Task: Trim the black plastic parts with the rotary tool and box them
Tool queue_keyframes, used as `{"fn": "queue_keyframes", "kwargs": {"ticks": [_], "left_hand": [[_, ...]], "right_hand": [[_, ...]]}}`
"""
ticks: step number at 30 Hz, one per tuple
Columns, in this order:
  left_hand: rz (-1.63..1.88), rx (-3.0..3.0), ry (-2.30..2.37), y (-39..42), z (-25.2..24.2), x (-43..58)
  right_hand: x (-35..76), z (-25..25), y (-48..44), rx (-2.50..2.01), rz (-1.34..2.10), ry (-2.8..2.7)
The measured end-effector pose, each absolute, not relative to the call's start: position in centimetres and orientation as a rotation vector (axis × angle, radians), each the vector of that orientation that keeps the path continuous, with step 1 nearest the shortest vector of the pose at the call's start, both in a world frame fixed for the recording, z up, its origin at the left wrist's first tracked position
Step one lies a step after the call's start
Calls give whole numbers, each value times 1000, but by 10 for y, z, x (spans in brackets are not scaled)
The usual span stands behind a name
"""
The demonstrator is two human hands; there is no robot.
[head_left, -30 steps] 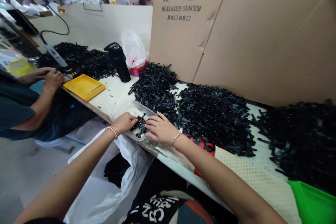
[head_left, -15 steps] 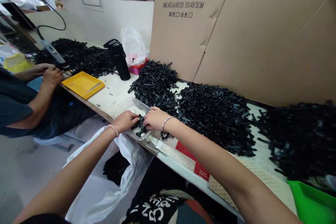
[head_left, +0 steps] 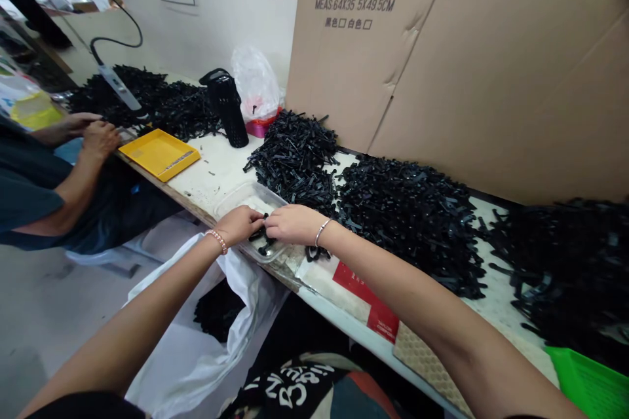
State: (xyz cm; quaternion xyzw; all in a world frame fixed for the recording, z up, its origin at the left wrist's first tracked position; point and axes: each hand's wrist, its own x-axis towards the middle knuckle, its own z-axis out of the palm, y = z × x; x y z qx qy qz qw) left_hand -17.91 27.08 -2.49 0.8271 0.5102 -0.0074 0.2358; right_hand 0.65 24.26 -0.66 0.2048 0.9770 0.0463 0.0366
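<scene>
Both hands meet over a clear plastic tray at the table's front edge. My left hand has its fingers pinched on a small black part at the tray's middle. From the right, my right hand reaches in with its fingers closed together at the same spot; what they grip is too small to make out. More black parts lie in the tray below the fingers. Behind the tray rises a pile of black strips, with a larger pile to the right of it.
A yellow tray, a black bottle and a plastic bag stand to the left. A person's hands work there. Cardboard stands behind the piles. A green basket is at right; a white sack hangs below.
My right hand has moved slightly left, closer to my left hand, and its fingers have come together. The whole view has shifted a little.
</scene>
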Motion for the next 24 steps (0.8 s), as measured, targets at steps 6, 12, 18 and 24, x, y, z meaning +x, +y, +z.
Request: {"fn": "queue_keyframes", "kwargs": {"ticks": [6, 12, 18, 24], "left_hand": [[-3, 2265, 1415, 271, -27, -180], [42, 2299, 1495, 270, -26, -179], [-89, 2317, 1472, 270, -28, -177], [-106, 2276, 1493, 272, -25, -176]], "right_hand": [[8, -13, 245, 559, 299, 3052], [35, -4, 233, 434, 758, 3548], [51, -7, 222, 528, 838, 3562], [29, -25, 237, 615, 383, 3204]]}}
